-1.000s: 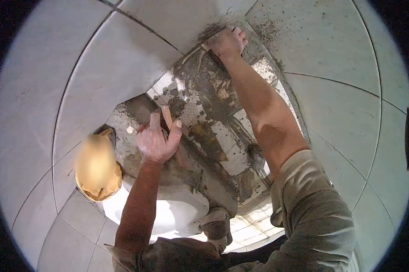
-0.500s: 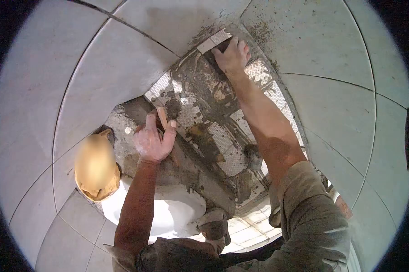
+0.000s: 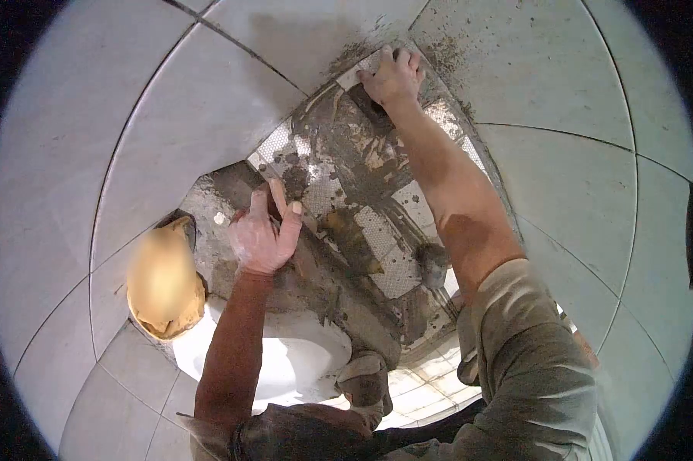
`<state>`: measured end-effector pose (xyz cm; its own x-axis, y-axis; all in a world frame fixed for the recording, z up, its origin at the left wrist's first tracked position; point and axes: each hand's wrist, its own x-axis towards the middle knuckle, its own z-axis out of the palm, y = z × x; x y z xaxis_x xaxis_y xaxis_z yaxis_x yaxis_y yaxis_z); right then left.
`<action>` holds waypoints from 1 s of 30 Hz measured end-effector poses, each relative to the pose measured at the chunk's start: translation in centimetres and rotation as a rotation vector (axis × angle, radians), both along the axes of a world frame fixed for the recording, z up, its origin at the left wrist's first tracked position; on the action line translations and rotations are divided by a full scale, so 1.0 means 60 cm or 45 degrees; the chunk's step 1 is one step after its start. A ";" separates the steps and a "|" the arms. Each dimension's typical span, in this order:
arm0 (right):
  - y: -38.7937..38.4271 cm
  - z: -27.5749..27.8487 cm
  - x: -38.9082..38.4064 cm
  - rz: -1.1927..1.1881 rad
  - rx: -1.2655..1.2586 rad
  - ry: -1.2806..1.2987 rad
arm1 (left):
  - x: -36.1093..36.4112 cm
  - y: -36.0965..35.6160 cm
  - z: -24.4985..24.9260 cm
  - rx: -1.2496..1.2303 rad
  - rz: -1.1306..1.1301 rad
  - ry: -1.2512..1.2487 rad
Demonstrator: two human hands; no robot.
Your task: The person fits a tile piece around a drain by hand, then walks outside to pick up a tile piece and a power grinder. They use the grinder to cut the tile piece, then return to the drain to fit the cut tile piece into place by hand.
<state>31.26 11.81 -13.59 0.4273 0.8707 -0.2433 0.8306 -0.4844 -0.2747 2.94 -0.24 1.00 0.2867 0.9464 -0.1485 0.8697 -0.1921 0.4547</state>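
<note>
In the far corner, where two tiled walls meet, my right hand point(image 3: 396, 79) presses with spread fingers on a small patterned tile strip point(image 3: 349, 78). Dark wet mortar point(image 3: 368, 98) lies just under that palm. My left hand point(image 3: 264, 237) rests on the mortar-smeared ledge point(image 3: 227, 265), thumb and index finger apart. A narrow orange-brown piece point(image 3: 277, 195) shows just beyond its fingers; whether the hand touches it I cannot tell. Between the hands, mortar-spattered mosaic-patterned tiles point(image 3: 323, 194) cover part of the floor.
At the left stands a yellow bag-like object point(image 3: 162, 284), partly blurred. A white, rounded ceramic fixture point(image 3: 308, 346) is beneath my left forearm. A dark round object point(image 3: 431, 261) sits on the floor near my right forearm. Large pale wall tiles point(image 3: 554, 169) surround the corner.
My right hand has shifted slightly up and left, its fingers now over the tile strip's end instead of beside it. The left hand has barely moved.
</note>
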 end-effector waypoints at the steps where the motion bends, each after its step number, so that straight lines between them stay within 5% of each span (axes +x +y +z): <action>1: -0.003 -0.008 0.004 0.087 0.048 -0.157 | 0.000 -0.001 -0.001 0.019 0.024 -0.083; 8: -0.022 -0.024 0.028 0.392 0.145 -0.534 | -0.003 0.000 -0.001 0.049 -0.017 0.013; 27: -0.075 0.042 0.067 0.278 -0.053 -0.338 | -0.006 -0.001 -0.007 0.018 0.002 0.041; 30: -0.115 0.035 0.070 0.220 0.152 -0.273 | -0.005 -0.002 -0.005 -0.025 0.028 0.024</action>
<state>35.44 4.92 -11.49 0.3011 0.9520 -0.0550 0.9431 -0.3059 -0.1307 2.65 -0.34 0.69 0.2631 0.9492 -0.1727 0.8822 -0.1642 0.4414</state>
